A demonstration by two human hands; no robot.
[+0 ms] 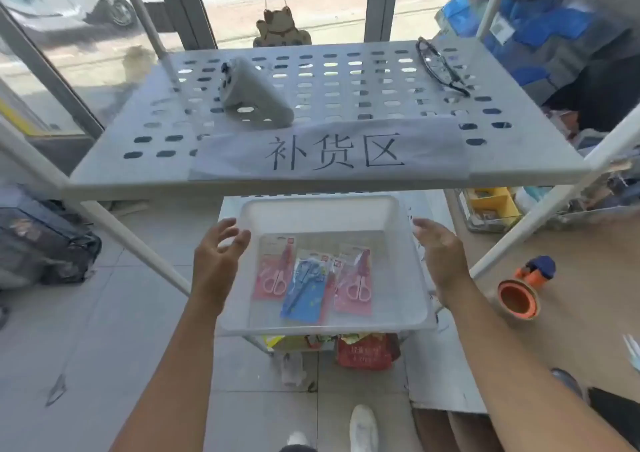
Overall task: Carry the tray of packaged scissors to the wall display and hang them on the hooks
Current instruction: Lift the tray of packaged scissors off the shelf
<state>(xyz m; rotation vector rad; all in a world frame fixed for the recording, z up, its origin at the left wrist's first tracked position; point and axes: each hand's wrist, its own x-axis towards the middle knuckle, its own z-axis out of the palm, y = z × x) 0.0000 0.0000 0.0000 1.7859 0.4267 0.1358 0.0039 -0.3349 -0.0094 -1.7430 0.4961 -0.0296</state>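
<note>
Flanking the translucent white tray (325, 209), open hands bracket three carded scissors (304, 285).

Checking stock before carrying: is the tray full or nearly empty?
Nearly empty: the tray holds only three scissor packs lying flat on its floor.

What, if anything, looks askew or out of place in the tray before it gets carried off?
Only the packs: the blue scissors pack lies tilted in the white tray, overlapping both pink scissors packs. Nothing looks spilled or damaged.
</note>
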